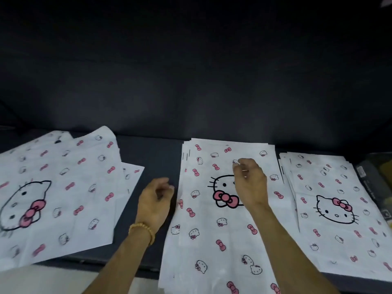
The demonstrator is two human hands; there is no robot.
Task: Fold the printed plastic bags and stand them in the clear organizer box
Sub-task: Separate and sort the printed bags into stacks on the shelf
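Your right hand [249,183] is over the middle stack of bags [222,209], its fingers [238,164] drawn narrow as if pinching at the top sheet near the far end; whether they actually hold plastic yet is too blurred to tell. Your left hand [156,200] hovers just beside that stack's left edge, fingers loosely curled and holding nothing.

Taking the middle stack as your landmark: a fanned pile of bags [57,187] lies well to its left, and another stack [339,209] lies just to its right, all flat on the dark desk [154,158]. At the far right edge of the desk something dark and boxy [373,181] shows; I cannot say it is the clear organizer box.

No bag looks folded here, so you seem to be at the start: separating one bag to fold.

To do this well, catch only the top sheet. Thin plastic clings, so rub the layers apart with thumb and forefinger before lifting. Bring your left hand onto the stack's near left edge and press the bags beneath flat, so the pile does not slide or fan out. Peel the sheet back slowly; if two rise together, shake the lower one loose before folding.
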